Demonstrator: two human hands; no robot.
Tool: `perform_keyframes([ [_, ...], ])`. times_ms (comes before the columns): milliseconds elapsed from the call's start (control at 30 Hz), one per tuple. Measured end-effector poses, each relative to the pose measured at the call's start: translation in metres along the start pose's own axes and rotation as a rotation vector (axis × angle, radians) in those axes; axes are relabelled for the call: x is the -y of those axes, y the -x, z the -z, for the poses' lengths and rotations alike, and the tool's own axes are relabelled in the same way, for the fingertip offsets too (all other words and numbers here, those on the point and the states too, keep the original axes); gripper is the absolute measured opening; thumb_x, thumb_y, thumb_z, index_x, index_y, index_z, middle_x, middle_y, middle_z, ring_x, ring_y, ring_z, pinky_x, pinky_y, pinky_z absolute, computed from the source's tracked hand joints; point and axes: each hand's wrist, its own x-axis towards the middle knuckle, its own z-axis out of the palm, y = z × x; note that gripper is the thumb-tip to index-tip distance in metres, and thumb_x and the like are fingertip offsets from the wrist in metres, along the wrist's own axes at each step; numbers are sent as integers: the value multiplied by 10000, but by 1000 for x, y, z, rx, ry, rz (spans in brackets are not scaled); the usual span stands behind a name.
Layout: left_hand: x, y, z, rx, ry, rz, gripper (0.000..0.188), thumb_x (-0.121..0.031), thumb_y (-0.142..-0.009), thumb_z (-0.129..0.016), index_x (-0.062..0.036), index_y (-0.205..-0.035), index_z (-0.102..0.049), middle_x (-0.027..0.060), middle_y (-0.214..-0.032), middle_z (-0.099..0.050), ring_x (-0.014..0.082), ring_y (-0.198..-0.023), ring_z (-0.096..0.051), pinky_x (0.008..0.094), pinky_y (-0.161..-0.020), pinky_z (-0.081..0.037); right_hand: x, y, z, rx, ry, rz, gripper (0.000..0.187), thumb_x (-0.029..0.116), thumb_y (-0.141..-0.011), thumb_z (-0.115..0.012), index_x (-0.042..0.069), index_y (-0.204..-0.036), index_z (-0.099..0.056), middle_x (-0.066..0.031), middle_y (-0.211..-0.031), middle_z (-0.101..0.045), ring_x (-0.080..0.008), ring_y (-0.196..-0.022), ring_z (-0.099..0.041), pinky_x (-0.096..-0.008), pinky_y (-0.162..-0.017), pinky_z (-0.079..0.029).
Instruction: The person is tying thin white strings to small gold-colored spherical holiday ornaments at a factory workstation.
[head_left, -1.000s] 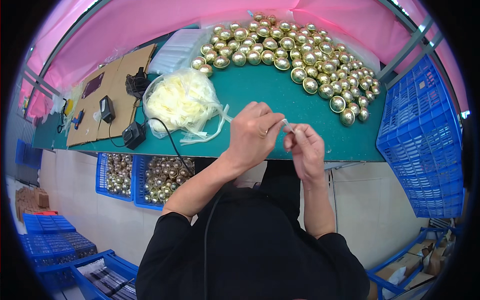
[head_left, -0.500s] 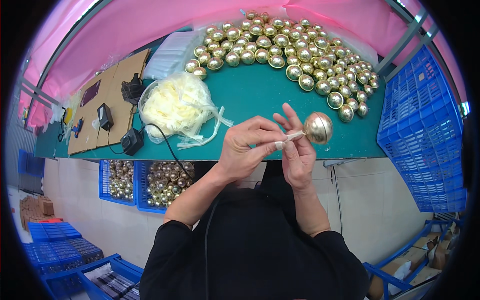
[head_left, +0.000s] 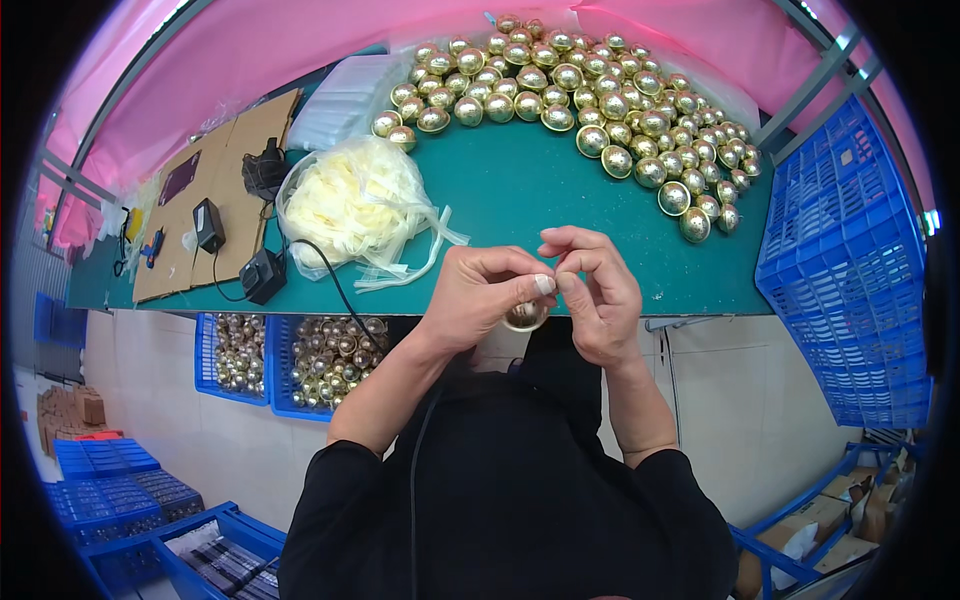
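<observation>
Gold ball (head_left: 525,318), one — below my left hand (head_left: 485,293), fingers pinched, apparently unfinished; right hand (head_left: 603,300), pinch unclear. Gold pile (head_left: 613,104), one o'clock — finished or not, untellable.

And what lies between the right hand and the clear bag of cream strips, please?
In the head view: the left hand, a gold ball beside it, and loose strips near the bag.
</observation>
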Motion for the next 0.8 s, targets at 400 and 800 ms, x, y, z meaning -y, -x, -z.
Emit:
perform_keyframes([
  [400,47,-19,12,-183,15,14,91,-57,-948,-759,25,-985,-750,28,-896,-735,63,-795,-648,223,-720,-520,-22,18,-14,-121,66,-359,110,51,-981,-713,-45,-1033,-721,-93,-1014,-708,-114,-846,-658,-255,-750,-528],
  [800,72,-26,18,-157,80,9,108,-81,-974,-729,26,-988,-731,54,-909,-729,82,-794,-653,235,-708,-518,-52,26,-21,-183,-105,-464,84,49,-1008,-691,-27,-1014,-726,2,-843,-695,-40,-729,-597,-210,-627,-470],
])
